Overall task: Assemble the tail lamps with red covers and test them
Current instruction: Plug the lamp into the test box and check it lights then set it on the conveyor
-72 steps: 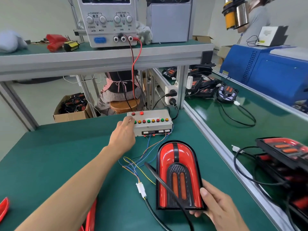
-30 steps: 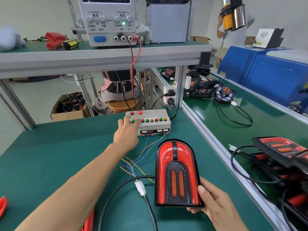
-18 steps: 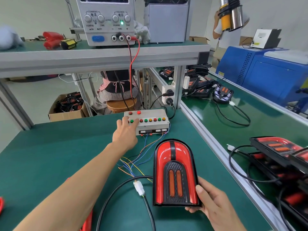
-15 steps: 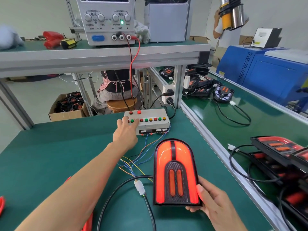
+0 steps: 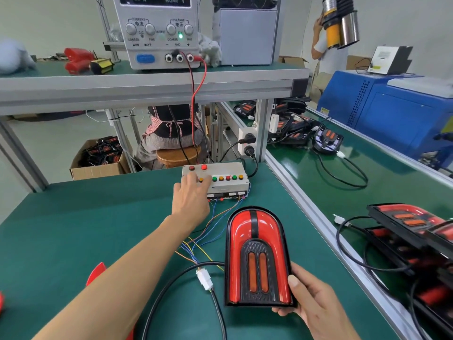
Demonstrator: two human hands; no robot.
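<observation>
An arch-shaped tail lamp [image 5: 257, 256] with a red cover and two orange strips lies face up on the green bench [image 5: 73, 229]. My right hand [image 5: 316, 307] grips its near right corner, thumb on the edge. My left hand [image 5: 191, 197] reaches forward, its fingers pressing on the buttons at the left of the grey test box [image 5: 218, 180]. Coloured wires run from the box to a white connector [image 5: 204, 279] joined to the lamp's black cable [image 5: 176, 290].
A power supply [image 5: 157, 33] stands on the upper shelf with red and black leads hanging down. More tail lamps [image 5: 416, 231] are stacked on the right bench. Loose red covers [image 5: 98, 273] lie by my left arm. A person sits behind the bench; another stands at far right.
The lamp's red cover glowed brightly half a second ago and now looks dimmer. My left fingers have shifted slightly right along the button row. My right hand keeps its hold.
</observation>
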